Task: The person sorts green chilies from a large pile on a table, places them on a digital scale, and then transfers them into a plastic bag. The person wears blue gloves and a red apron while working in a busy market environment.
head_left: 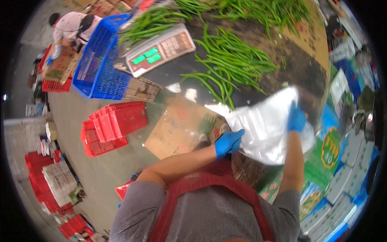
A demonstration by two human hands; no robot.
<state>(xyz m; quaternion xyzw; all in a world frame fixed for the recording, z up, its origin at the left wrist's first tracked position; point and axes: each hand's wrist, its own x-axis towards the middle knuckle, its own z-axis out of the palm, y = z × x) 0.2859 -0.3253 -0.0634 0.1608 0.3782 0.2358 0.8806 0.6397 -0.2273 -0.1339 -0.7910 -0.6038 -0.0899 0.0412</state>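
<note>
A clear plastic bag [262, 131] spreads between my hands at the near edge of the table, shiny and partly puffed out. My left hand [229, 144], in a blue glove, is closed at the bag's left edge. On the bag's right side my right hand [296, 117], also blue-gloved and somewhat blurred, grips the film; its fingertips are partly hidden. Just beyond the bag lies a loose pile of long green chili peppers [234, 60] on the dark tabletop [300, 66]. A weighing scale [161, 50] with a green-lit display stands left of this pile, with more peppers on its top.
More peppers [262, 12] cover the table's far side. A blue crate [100, 60] stands left of the scale. Red crates [119, 121] and flattened cardboard [177, 127] lie below left. Another person [76, 30] bends at far left. Green printed packaging [322, 155] is at right.
</note>
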